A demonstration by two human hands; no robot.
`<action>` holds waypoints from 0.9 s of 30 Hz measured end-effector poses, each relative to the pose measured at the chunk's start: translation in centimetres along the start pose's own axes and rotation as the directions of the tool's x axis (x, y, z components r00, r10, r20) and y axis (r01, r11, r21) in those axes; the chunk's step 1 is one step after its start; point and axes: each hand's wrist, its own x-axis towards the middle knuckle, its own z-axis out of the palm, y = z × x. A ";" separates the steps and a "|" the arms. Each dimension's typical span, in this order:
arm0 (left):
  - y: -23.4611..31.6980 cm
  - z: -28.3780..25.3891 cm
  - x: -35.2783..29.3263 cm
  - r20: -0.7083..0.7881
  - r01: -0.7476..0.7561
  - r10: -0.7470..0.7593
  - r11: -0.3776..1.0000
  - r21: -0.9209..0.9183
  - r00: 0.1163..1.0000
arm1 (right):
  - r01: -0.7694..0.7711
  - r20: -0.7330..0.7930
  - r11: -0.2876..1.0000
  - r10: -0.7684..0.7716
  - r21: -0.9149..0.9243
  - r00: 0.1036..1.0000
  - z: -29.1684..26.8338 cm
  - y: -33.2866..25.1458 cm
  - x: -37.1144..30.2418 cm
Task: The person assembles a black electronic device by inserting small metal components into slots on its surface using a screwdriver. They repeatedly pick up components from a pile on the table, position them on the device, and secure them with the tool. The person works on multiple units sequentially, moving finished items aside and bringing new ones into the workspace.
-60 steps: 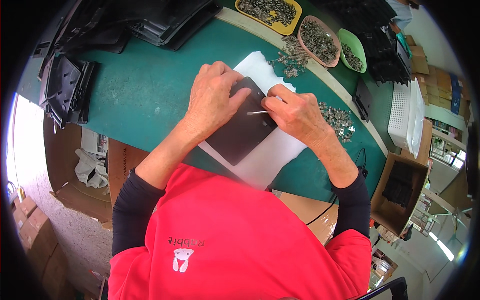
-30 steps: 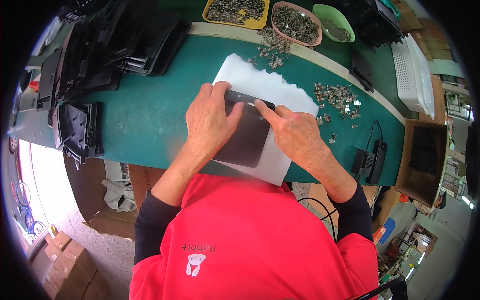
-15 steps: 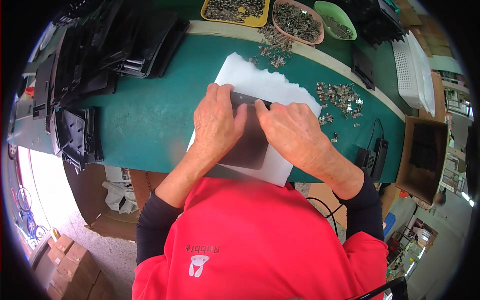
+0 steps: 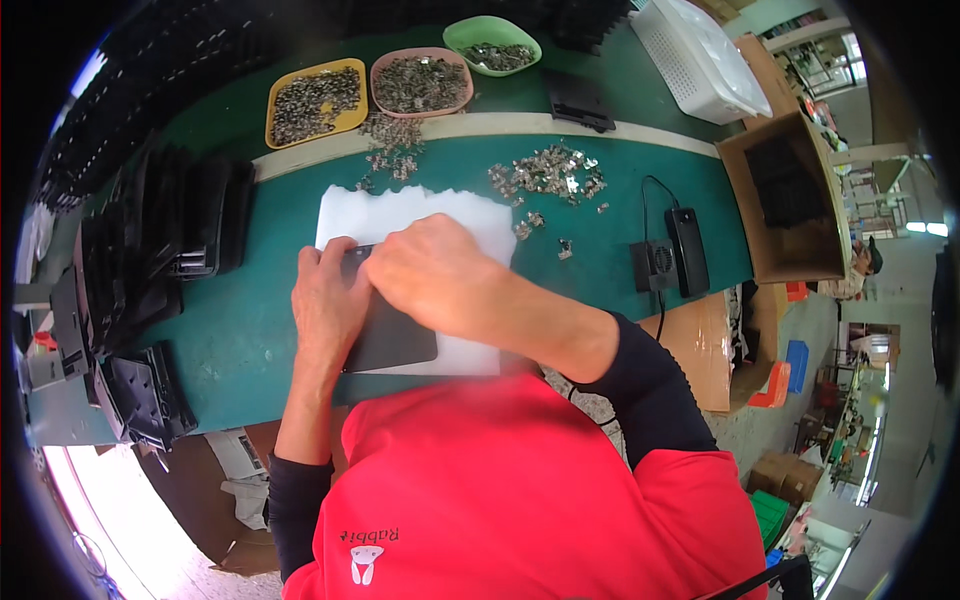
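A flat dark panel (image 4: pixel 398 338) with rounded corners lies on a white foam sheet (image 4: pixel 485 228) with a ragged far edge. My left hand (image 4: pixel 326 300) grips the panel's far left corner, thumb over the top. Curled tightly, my right hand (image 4: pixel 425 268) presses at the panel's far edge right beside the left thumb. Its fingertips are hidden beneath the knuckles, so whatever they pinch does not show. Small shiny metal clips (image 4: pixel 552 172) lie loose beyond the sheet, to the right.
Trays of small metal parts, yellow (image 4: pixel 318 100), pink (image 4: pixel 421 82) and green (image 4: pixel 492 46), stand behind a pale wooden strip (image 4: pixel 520 124). Black plastic parts (image 4: pixel 205 215) are stacked left. A black power adapter (image 4: pixel 686 252) and cardboard box (image 4: pixel 785 200) are at right.
The view has swung, so the bench appears shifted left and lower. My right hand has closed into a tight curl and moved toward my left thumb, which stays at the panel's corner.
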 end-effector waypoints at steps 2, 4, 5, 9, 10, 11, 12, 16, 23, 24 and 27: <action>0.1 -0.6 -0.3 0.003 0.007 -0.007 1.000 -0.002 1.000 | -0.081 -0.096 0.980 0.100 0.183 0.990 -0.5 1.8 -2.2; 0.4 -0.9 -0.3 -0.014 -0.014 0.013 0.999 -0.037 1.000 | -0.183 -0.300 0.912 0.302 0.367 0.905 0.9 6.4 -4.7; 0.4 -0.9 -0.3 -0.035 -0.059 0.057 0.996 -0.074 0.998 | -0.257 -0.262 0.910 0.348 0.326 0.900 1.3 9.1 -5.7; -0.4 -1.6 -0.2 0.011 -0.085 0.089 0.977 -0.197 0.996 | -0.359 -0.285 0.835 0.496 0.418 0.820 6.1 15.2 -9.2; -0.2 -2.0 -0.4 0.053 -0.009 0.022 0.971 -0.237 0.998 | -0.329 -0.306 0.824 0.496 0.461 0.812 7.0 15.4 -9.5; 0.1 -2.4 -0.5 0.098 0.067 -0.041 0.959 -0.275 0.994 | -0.299 -0.327 0.811 0.499 0.503 0.803 7.6 15.5 -9.6; 0.3 -2.7 -0.8 0.143 0.143 -0.103 0.941 -0.306 0.984 | -0.257 -0.371 0.832 0.468 0.492 0.802 7.9 15.6 -9.4; 0.8 -2.0 -1.9 0.077 0.121 -0.104 0.953 -0.278 0.992 | -0.156 -0.462 0.921 0.320 0.357 0.827 9.0 16.1 -8.0; 1.6 -1.0 -3.9 0.014 0.074 -0.072 0.990 -0.119 0.997 | -0.145 -0.490 0.972 0.220 0.186 0.844 8.0 15.6 -7.1; 1.4 -0.8 -4.1 0.027 0.035 -0.033 0.996 -0.078 0.999 | -0.155 -0.453 0.931 0.301 0.331 0.839 7.6 15.3 -7.3; 2.1 -0.9 -4.3 0.122 -0.015 0.015 1.000 -0.001 0.992 | -0.321 -0.089 0.576 0.571 0.752 0.816 4.6 12.2 -7.9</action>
